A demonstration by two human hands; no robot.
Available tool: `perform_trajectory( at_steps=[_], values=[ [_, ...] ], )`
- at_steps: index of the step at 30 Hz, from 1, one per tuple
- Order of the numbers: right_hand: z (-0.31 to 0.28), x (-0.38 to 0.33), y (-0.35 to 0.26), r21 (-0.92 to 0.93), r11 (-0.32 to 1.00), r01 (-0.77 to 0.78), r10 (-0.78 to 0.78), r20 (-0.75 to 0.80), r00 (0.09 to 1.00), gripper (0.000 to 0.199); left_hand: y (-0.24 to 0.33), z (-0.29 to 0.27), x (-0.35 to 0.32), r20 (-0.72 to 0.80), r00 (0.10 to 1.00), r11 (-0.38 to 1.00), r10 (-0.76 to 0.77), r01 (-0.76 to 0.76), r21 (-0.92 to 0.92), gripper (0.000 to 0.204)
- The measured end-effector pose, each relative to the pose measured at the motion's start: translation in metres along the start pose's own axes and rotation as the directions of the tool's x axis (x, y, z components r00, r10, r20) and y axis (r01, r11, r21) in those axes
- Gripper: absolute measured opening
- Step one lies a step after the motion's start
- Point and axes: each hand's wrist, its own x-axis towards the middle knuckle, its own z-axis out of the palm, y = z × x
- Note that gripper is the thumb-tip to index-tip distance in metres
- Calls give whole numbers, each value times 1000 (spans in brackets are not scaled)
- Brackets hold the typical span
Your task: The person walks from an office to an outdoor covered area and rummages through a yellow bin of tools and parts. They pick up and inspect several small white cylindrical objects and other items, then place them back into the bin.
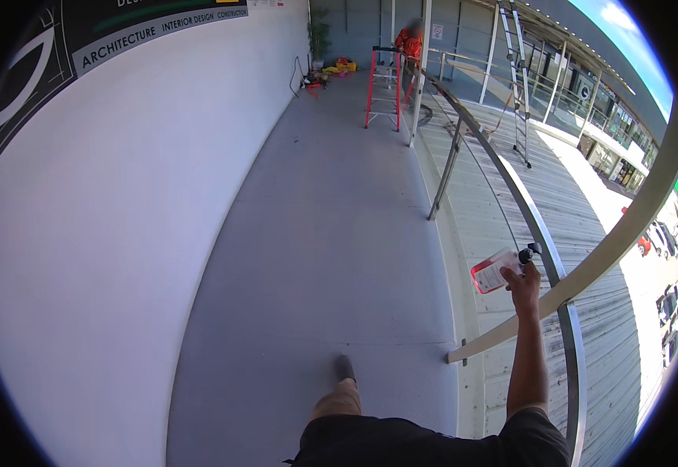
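- The right hand point(523, 282) is reaching forward at the end of a bare forearm, with the grip closed around the black trigger head of a clear plastic spray bottle with a red-and-white label point(494, 273).
- The bottle is tilting sideways, its body pointing left of the hand, out over the pale edge strip where the walkway meets the railing.
- The hand and bottle are sitting just beside the curved silver metal handrail point(545, 237); whether they are touching it, cannot tell.
- The left hand is not showing anywhere, so its grip cannot be judged.
- The person is standing on a grey concrete walkway point(316, 233), one leg in tan shorts and a dark shoe point(344, 367) stepping forward, a black shirt showing at the lower edge.
- A plain white wall with a dark printed banner at the top point(121, 194) is running along the left side.
- A pale wooden slatted deck point(502, 187) is lying beyond the railing on the right.
- A red stepladder point(384, 86) is standing far down the walkway, well apart from the hand.
- A tall silver ladder point(516, 78) is standing on the deck further right.
- Another person in orange clothing point(411, 43) is working behind the red stepladder.
- Small yellow and red items are lying on the floor at the far end, too small to tell.
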Motion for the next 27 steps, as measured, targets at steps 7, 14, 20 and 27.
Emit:
perform_trajectory(
  at_steps=[7,14,20,27],
  values=[
    [36,241,-59,-119,987,112,-130,-157,979,36,295,-251,31,-503,812,952,295,-298,77,31],
    [86,465,-61,-139,975,173,-209,-321,924,43,680,-484,-9,-690,397,640,605,-758,124,28],
    [182,668,-52,-91,986,141,-165,-376,912,39,746,-452,55,-631,681,738,372,-629,-245,15],
    [322,919,-78,-208,950,235,-287,-272,919,48,803,-410,116,56,998,989,-34,42,-142,21]
  ],
)
